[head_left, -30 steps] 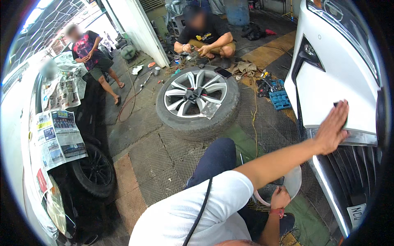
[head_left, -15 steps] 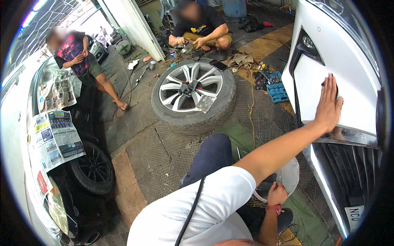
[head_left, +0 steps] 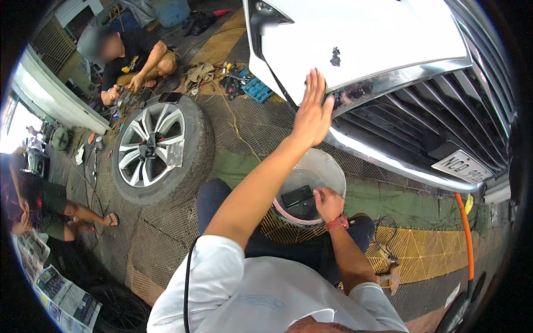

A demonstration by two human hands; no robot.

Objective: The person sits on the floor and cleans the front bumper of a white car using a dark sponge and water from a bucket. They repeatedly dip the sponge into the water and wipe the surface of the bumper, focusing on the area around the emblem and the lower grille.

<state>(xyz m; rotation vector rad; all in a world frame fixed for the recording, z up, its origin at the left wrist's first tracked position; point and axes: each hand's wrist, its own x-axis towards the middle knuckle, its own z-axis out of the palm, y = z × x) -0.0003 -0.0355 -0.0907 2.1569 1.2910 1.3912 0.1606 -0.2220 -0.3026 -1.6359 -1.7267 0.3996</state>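
Observation:
My left hand (head_left: 315,108) lies flat with fingers stretched out at the lower edge of the white car bumper (head_left: 383,41), by the end of the chrome trim (head_left: 400,80). A sliver of something dark shows beside its fingertips; what lies under the palm is hidden. Higher on the bumper is an irregular dark patch (head_left: 336,56) that I cannot identify. My right hand (head_left: 329,204), wearing a red wristwatch (head_left: 337,222), is closed over the near right rim of a whitish bucket (head_left: 319,161). Dark, flat-sided objects (head_left: 297,196) lie inside the bucket.
A removed wheel (head_left: 191,147) lies on the mat floor to the left, with a phone (head_left: 170,97) on its tire. Beyond it a person (head_left: 130,66) crouches, hands on a tool. A blue tool case (head_left: 257,90) stands near the bumper. An orange hose (head_left: 465,238) hangs at right.
My view has turned right, bringing in more of the grille. My left hand has slid down the bumper toward its lower edge, uncovering the dark patch. My right hand stays at the bucket.

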